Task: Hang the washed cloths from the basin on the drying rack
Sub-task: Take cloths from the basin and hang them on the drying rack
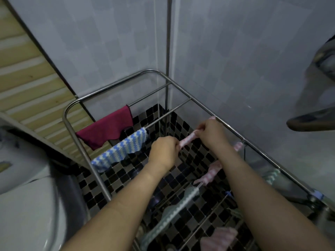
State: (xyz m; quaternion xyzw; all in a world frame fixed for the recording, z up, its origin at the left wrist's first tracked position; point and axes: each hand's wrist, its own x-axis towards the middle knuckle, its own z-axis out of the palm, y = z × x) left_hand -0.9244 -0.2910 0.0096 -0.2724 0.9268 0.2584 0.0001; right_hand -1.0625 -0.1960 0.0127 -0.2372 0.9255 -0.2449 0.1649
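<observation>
A pink striped cloth (187,140) is held stretched over the middle of a steel drying rack (116,84), each end clamped in a closed fist: the left hand (164,153) on its nearer end, the right hand (211,134) on the end towards the rack's right rail. Whether the cloth rests on a bar cannot be told.

At the rack's far left, a maroon cloth (107,127) is draped over one bar and a blue-and-white zigzag cloth (121,149) over the next. Under the forearms, a grey-green zigzag cloth (174,209) and further pink cloths (212,171) are hung on the rack's nearer bars.

A black mosaic floor (126,178) is seen through the rack. A vertical metal pipe (169,33) rises in the tiled corner behind it, and a white appliance (27,196) stands to its left.
</observation>
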